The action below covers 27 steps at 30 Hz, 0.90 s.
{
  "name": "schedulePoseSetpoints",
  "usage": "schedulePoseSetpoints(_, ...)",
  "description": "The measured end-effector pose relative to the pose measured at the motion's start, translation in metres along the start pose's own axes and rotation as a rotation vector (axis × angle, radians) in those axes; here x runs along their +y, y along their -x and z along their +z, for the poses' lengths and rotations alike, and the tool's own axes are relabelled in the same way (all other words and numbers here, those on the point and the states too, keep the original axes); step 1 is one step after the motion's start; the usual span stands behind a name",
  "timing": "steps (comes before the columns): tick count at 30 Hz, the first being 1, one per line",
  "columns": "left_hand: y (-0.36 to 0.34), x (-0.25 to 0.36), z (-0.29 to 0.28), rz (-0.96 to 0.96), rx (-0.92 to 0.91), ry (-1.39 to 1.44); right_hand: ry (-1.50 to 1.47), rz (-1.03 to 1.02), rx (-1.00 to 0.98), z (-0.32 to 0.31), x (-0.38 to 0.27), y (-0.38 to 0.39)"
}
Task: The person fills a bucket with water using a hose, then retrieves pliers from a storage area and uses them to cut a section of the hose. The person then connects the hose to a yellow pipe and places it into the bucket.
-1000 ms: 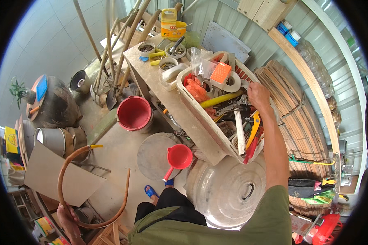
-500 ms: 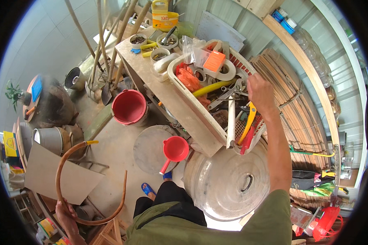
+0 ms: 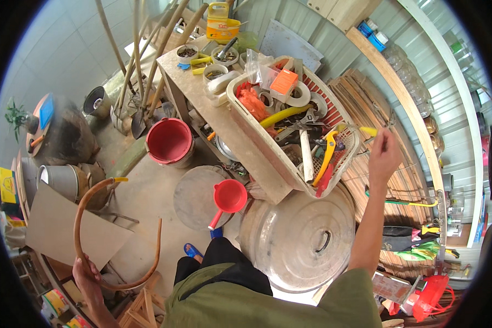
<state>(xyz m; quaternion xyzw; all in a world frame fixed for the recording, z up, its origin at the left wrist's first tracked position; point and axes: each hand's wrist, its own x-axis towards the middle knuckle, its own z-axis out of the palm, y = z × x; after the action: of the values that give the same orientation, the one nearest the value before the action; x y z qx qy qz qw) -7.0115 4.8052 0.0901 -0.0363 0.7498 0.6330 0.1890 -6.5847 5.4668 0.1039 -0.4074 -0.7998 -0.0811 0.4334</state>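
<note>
My left hand (image 3: 87,272), at the lower left, is closed round a curved brown hose (image 3: 77,232) with a yellow end. My right hand (image 3: 385,153) is just beyond the right edge of a cream plastic basket (image 3: 268,156). Its fingers are pinched at the end of a slim yellow-tipped tool (image 3: 368,131); the other end reaches back over the basket, too blurred to name. Inside the basket lie a yellow curved-handled tool (image 3: 326,158), a white tube (image 3: 306,156), an adjustable wrench (image 3: 300,128), tape rolls (image 3: 299,94) and an orange-labelled packet (image 3: 284,82).
The basket rests on a worn table (image 3: 240,145) beside tubs of small hardware. A large round metal lid (image 3: 295,240) is below it. A red dipper (image 3: 229,195) and red bucket (image 3: 169,141) stand left of that. Stacked flattened cardboard (image 3: 361,98) leans at the right.
My right hand has moved right, from over the basket's tools to outside its rim, with the yellow-tipped tool now at its fingers. My left hand still holds the hose. The view has shifted slightly.
</note>
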Motion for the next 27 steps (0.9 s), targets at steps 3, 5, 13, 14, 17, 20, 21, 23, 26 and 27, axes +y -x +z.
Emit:
schedulePoseSetpoints(3,0.001,-0.005,-0.002,0.043,-0.008,0.004,-0.181,0.103,-0.097,-0.005,0.0,0.057)
schedulePoseSetpoints(5,0.003,-0.011,-0.008,0.043,-0.022,0.019,-0.232,0.136,-0.155,-0.011,0.009,0.085)
schedulePoseSetpoints(13,0.012,-0.02,-0.024,0.009,-0.037,0.04,0.179,-0.023,-0.328,-0.011,-0.032,0.057)
schedulePoseSetpoints(14,0.016,-0.02,-0.025,0.01,-0.03,0.04,0.233,0.001,-0.469,-0.002,-0.048,0.045)
schedulePoseSetpoints(17,0.022,-0.019,-0.028,0.035,-0.067,0.024,0.405,0.082,-0.944,0.011,-0.095,0.011)
schedulePoseSetpoints(20,0.035,-0.02,-0.043,0.093,-0.056,0.006,0.447,0.122,-1.319,0.027,-0.119,-0.001)
schedulePoseSetpoints(21,0.039,-0.022,-0.045,0.091,-0.053,0.018,0.402,0.117,-1.325,0.027,-0.113,0.0)
schedulePoseSetpoints(23,0.044,-0.025,-0.048,0.086,-0.06,0.042,0.3,0.124,-1.332,0.031,-0.084,0.006)
schedulePoseSetpoints(26,0.051,-0.037,-0.066,0.056,0.006,0.034,0.355,0.087,-1.254,0.035,-0.072,0.013)
schedulePoseSetpoints(27,0.053,-0.04,-0.072,0.042,0.014,0.049,0.345,-0.031,-1.152,0.03,-0.073,0.02)
